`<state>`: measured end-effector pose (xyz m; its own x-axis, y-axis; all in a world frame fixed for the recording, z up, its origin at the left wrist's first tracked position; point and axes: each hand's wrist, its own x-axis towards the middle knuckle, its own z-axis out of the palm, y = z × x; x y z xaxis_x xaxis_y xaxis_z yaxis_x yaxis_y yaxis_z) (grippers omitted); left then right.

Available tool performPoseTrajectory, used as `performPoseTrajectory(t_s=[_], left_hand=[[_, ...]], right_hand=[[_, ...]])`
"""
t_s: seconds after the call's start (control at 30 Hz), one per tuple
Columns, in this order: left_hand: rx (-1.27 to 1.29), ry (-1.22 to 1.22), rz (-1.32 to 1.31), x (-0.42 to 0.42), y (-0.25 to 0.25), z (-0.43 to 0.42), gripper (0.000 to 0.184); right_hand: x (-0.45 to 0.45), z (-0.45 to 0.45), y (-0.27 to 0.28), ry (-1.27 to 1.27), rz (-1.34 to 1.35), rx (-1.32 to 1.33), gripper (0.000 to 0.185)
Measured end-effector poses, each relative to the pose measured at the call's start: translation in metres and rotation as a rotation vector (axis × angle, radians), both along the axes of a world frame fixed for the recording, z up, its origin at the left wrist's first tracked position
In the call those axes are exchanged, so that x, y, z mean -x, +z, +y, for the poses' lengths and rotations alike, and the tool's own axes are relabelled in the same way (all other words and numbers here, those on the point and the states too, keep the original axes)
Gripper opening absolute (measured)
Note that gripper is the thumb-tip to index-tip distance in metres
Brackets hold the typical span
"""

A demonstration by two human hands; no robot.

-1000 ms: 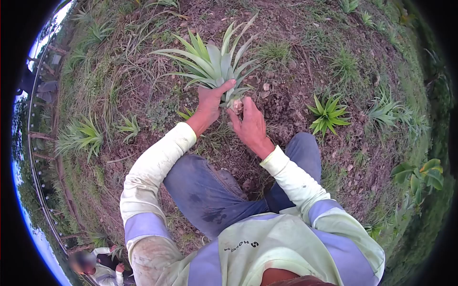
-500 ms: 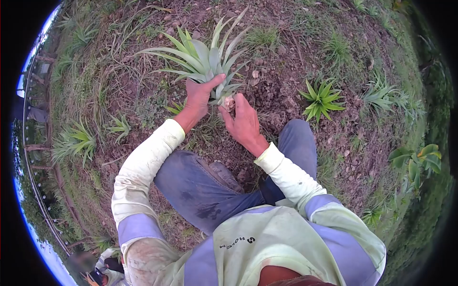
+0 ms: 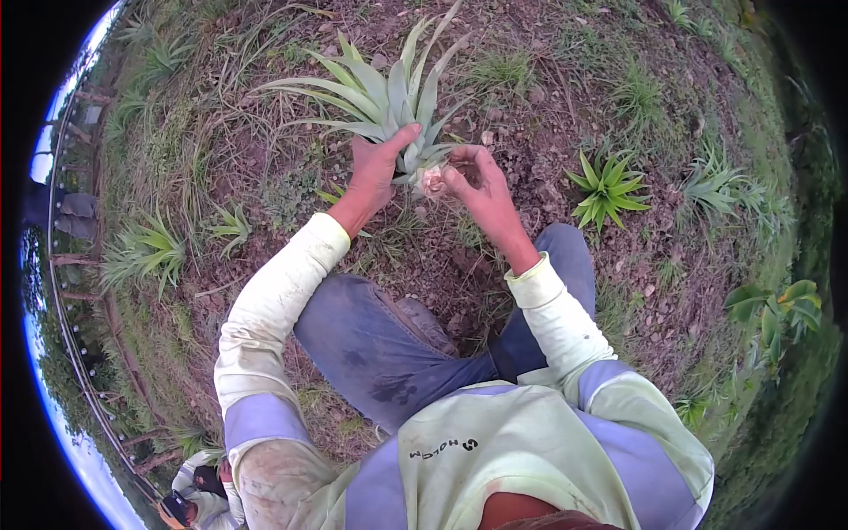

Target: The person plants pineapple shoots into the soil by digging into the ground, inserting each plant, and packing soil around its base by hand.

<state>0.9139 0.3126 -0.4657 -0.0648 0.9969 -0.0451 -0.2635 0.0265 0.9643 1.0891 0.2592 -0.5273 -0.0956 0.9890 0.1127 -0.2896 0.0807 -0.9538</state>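
My left hand [image 3: 375, 170] is wrapped round the lower leaves of a spiky green plant [image 3: 395, 95], its thumb lying across them. The plant is tilted, with its leaves fanned toward the top of the view and its pale, brownish stem base [image 3: 433, 182] facing my right hand. Beside that base is my right hand [image 3: 484, 193], thumb and index finger curved at its edge with a leaf near the fingertips. Whether they grip a leaf or the base is too small to tell.
A bright green rosette plant [image 3: 609, 189] grows in the soil to the right, with a greyer one [image 3: 711, 187] beyond. More spiky plants [image 3: 155, 252] stand at left. My bent legs [image 3: 389, 353] are below my hands. Another person [image 3: 208, 495] is at bottom left.
My right hand has shifted up beside the stem base, and its thumb and index finger have spread further apart. My left hand still holds the plant. The other person's posture has changed.
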Motion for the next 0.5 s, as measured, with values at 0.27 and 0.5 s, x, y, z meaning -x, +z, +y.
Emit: performPoseTrajectory(t_s=[0.27, 0.5], left_hand=[[-0.074, -0.202, 0.171, 0.002, -0.011, -0.002, 0.054], [-0.150, -0.296, 0.300, 0.006, -0.014, -0.005, 0.049]], right_hand=[[0.002, 0.047, 0.044, 0.173, 0.123, -0.125, 0.089], [-0.002, 0.068, 0.055, 0.286, 0.087, -0.050, 0.092]])
